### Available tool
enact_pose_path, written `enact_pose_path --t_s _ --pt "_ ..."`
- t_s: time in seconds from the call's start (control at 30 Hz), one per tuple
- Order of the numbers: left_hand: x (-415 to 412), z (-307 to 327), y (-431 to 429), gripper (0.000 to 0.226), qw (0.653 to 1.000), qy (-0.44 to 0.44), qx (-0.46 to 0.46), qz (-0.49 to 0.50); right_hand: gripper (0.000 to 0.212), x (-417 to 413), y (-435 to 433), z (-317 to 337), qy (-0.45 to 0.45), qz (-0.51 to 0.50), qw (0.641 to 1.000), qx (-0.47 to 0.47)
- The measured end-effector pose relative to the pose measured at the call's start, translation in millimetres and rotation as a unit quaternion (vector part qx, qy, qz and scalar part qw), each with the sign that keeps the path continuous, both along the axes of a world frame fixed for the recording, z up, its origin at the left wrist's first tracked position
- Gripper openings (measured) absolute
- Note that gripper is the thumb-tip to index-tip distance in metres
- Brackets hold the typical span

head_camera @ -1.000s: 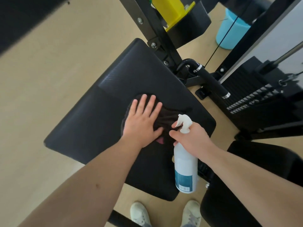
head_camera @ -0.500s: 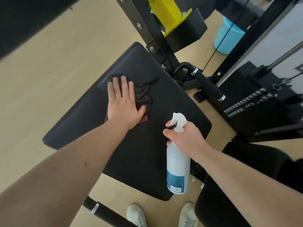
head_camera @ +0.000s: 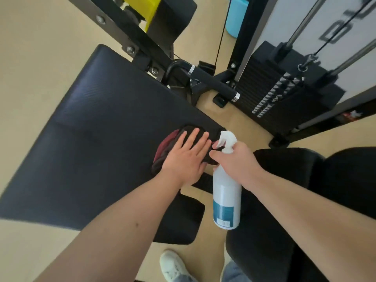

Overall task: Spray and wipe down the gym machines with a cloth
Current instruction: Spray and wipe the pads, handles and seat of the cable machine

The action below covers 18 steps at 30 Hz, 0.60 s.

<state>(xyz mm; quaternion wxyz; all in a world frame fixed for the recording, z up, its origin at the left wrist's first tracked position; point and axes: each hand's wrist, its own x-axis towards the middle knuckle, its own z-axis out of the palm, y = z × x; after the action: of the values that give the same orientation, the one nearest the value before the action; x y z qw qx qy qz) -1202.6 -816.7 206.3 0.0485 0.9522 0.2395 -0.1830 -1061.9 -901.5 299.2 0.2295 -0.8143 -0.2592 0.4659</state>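
Note:
A dark cloth (head_camera: 165,147) with a reddish edge lies on the black padded seat (head_camera: 97,139) of a gym machine, near the seat's right edge. My left hand (head_camera: 186,156) presses flat on the cloth with straight, spread fingers. My right hand (head_camera: 236,161) grips the neck of a white spray bottle (head_camera: 225,200) with a teal label; the bottle hangs upright just off the seat's right edge, its nozzle beside my left fingertips.
The machine's black frame (head_camera: 130,35) with a yellow part (head_camera: 146,9) rises behind the seat. A padded handle bar (head_camera: 213,83) and a weight stack (head_camera: 280,92) stand to the right. Another black pad (head_camera: 284,220) sits at lower right. A blue bin (head_camera: 236,15) stands far back. My shoes (head_camera: 173,265) are below.
My left hand has slid the cloth from the seat's far left part back to its right edge, close to the bottle. The view has shifted nearer and to the right.

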Motion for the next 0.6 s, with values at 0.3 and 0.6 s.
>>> enact_pose_path --t_s 0.3,0.6 --pt "-40.7 25.3 34.8 0.066 0.993 0.016 0.071 0.097 0.028 -25.1 18.1 11.5 -0.046 0.071 0.996 -0.029" --pt "-146.6 81.4 101.9 0.068 0.917 0.071 0.164 0.356 0.019 -83.3 65.6 26.3 -0.064 0.128 0.990 -0.016"
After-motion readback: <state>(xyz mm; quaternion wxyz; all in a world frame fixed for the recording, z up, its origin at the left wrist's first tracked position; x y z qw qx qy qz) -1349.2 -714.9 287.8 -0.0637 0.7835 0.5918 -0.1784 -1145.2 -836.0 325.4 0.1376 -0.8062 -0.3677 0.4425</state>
